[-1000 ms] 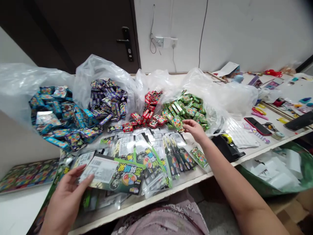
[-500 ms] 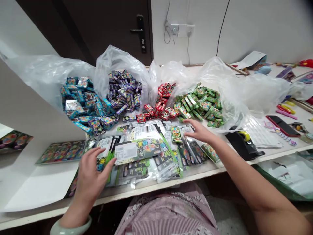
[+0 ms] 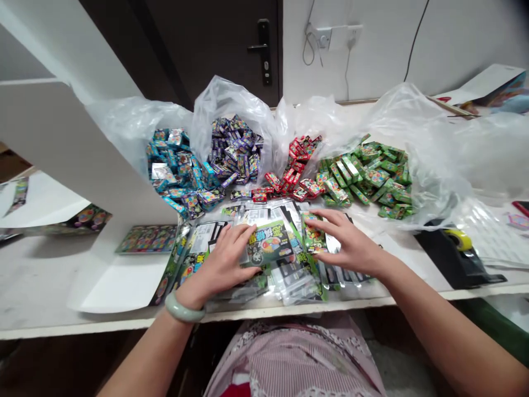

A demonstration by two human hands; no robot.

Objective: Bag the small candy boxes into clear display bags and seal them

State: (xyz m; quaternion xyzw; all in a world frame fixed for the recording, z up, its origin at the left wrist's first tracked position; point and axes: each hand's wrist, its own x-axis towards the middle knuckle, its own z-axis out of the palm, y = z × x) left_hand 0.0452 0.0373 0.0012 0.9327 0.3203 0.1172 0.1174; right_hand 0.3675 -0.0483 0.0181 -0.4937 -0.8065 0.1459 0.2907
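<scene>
My left hand [image 3: 229, 259], with a pale bangle at the wrist, rests over a flat printed packet [image 3: 270, 242] in clear plastic, thumb and fingers spread at its left end. My right hand [image 3: 345, 242] has its fingers apart around a small green packet [image 3: 314, 234] lying on the pile; whether it grips the packet is unclear. Beneath both hands lie many flat plastic-wrapped packets [image 3: 297, 281]. Behind them are heaps of small boxes: blue [image 3: 176, 160], purple [image 3: 235, 149], red [image 3: 295, 165] and green [image 3: 372, 173], in clear bags.
A black tape dispenser [image 3: 446, 259] with yellow tape is on the right. On the left a large white sheet [image 3: 119, 284] curves upward, with printed strips [image 3: 146, 239] on it. The table's front edge [image 3: 273, 313] runs before my body.
The view has turned left. My left hand has moved right onto the flat packet, whose colourful side now shows more. My right hand has come over the small green packet.
</scene>
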